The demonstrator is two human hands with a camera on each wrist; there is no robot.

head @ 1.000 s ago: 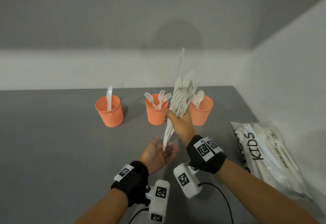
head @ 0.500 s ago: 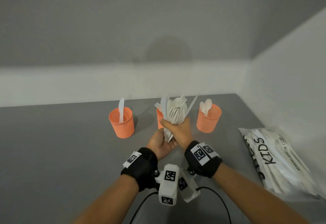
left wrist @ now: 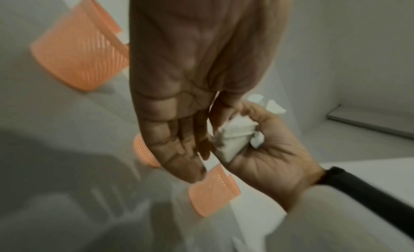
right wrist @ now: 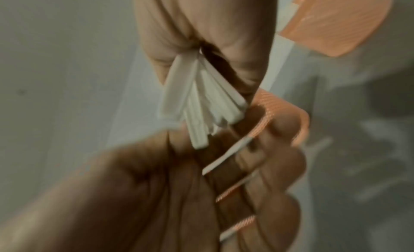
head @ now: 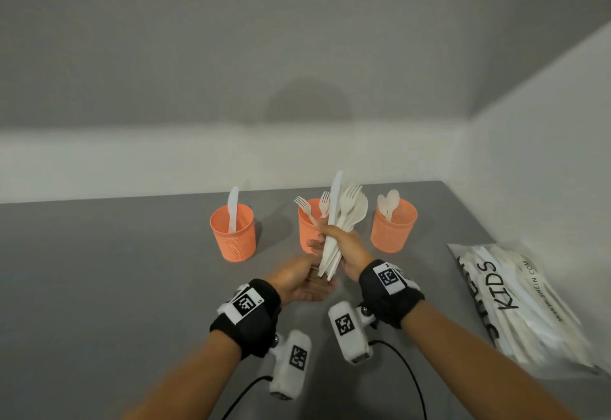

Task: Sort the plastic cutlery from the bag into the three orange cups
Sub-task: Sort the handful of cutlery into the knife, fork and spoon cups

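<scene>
Three orange cups stand in a row on the grey table: the left cup [head: 233, 234] holds a knife, the middle cup [head: 307, 226] forks, the right cup [head: 393, 229] spoons. My right hand [head: 345, 246] grips a bundle of white plastic cutlery [head: 345, 214] upright in front of the middle cup, with knife, fork and spoon heads fanning out on top. My left hand [head: 305, 279] lies palm up with straight fingers under the handle ends [right wrist: 197, 103]. In the left wrist view the left hand [left wrist: 179, 117] is flat and holds nothing.
The clear bag [head: 519, 304] printed KIDS, with more white cutlery inside, lies on the table at the right, near the side wall. A white wall runs behind the cups. Cables trail from the wrist cameras toward the near edge.
My right hand has brought the bundle down and closer to the cups. The left hand has risen to meet the handle ends.
</scene>
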